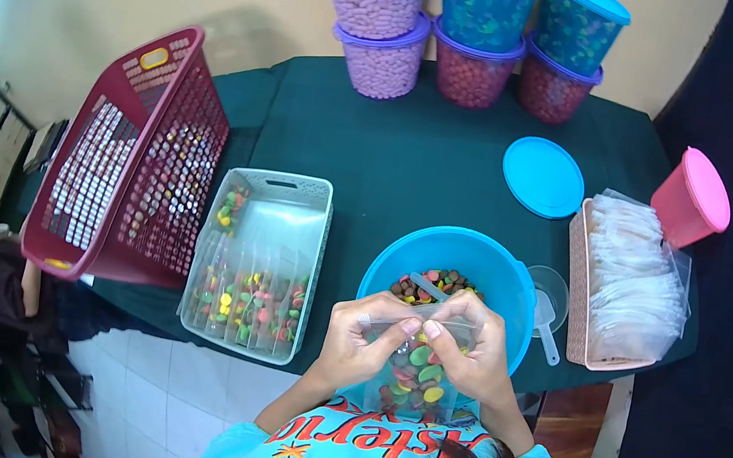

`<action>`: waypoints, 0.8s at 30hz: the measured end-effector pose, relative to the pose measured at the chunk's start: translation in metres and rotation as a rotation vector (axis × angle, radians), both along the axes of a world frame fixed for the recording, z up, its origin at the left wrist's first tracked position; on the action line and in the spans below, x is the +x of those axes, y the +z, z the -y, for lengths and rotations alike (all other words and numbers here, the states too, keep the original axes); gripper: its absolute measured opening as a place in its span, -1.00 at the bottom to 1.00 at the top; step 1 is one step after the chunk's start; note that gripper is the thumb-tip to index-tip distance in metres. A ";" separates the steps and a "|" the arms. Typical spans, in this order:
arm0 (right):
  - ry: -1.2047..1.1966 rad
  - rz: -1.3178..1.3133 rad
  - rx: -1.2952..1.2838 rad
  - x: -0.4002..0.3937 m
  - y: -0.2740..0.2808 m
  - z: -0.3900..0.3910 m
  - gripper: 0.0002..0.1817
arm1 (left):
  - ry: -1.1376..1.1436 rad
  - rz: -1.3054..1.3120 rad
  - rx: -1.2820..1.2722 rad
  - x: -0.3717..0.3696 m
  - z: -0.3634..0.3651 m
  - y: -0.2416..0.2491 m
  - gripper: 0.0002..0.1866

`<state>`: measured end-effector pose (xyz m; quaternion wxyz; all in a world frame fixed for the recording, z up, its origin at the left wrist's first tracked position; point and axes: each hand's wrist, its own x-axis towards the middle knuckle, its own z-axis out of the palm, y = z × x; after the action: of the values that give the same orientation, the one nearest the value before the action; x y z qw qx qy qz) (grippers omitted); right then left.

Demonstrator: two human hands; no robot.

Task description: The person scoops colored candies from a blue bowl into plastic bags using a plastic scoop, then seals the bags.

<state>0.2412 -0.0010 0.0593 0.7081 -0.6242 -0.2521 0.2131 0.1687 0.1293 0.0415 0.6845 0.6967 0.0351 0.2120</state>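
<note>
My left hand [366,336] and my right hand [474,350] pinch the top edge of a clear plastic bag [413,392], thumbs close together. Round flat candies in green, yellow, red and brown fill its lower part, which hangs in front of my shirt. Just beyond my hands stands a blue basin [511,285]. Inside it lie more coloured candies [454,283] and a pale-handled utensil [427,287], partly hidden by my fingers.
Left are a white basket [322,222] of filled bags and a tall maroon basket [180,84]. Right are a pink basket [580,306] of clear bags, a white scoop [546,329], a blue lid [542,177] and a pink tub [686,198]. Stacked candy tubs [483,17] line the back.
</note>
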 end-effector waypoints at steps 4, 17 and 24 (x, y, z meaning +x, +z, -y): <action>0.060 0.357 -0.005 0.004 -0.007 0.009 -0.93 | 0.084 0.040 0.120 -0.014 0.011 0.009 -0.93; 0.253 0.459 0.101 0.010 0.016 0.060 -0.90 | 0.324 0.114 0.232 -0.056 0.068 0.020 -0.93; 0.348 0.367 0.092 0.016 0.011 0.070 -0.90 | 0.476 0.101 0.114 -0.079 0.084 0.008 -0.94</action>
<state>0.2571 -0.0713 0.0703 0.6310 -0.5667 -0.4893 0.2032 0.0893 0.0454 0.0495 0.5756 0.6947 0.1521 0.4036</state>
